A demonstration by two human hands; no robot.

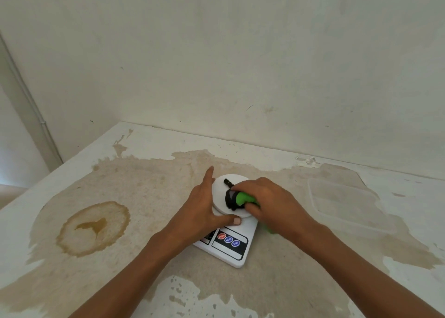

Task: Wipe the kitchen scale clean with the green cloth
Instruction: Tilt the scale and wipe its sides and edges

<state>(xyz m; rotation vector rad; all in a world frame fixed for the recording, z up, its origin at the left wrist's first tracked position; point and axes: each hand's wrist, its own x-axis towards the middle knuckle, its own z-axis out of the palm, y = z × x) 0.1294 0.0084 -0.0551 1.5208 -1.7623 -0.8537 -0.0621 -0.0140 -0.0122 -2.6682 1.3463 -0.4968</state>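
Note:
A white kitchen scale [231,252] with a round white platform [220,192] sits on the stained table. Its front panel carries a red button and two blue ones. My left hand [201,209] grips the platform's left edge, fingers spread and thumb on the front rim. My right hand [267,201] presses a bunched green cloth [243,197] onto the platform's right side. A black smear with a dark streak [228,199] lies on the platform just left of the cloth. Part of the cloth is hidden under my right hand.
A clear plastic lid [346,204] lies flat on the table [149,190] to the right of the scale. A brown ring stain [94,228] marks the table at the left. The wall stands close behind, and the table's left edge falls away.

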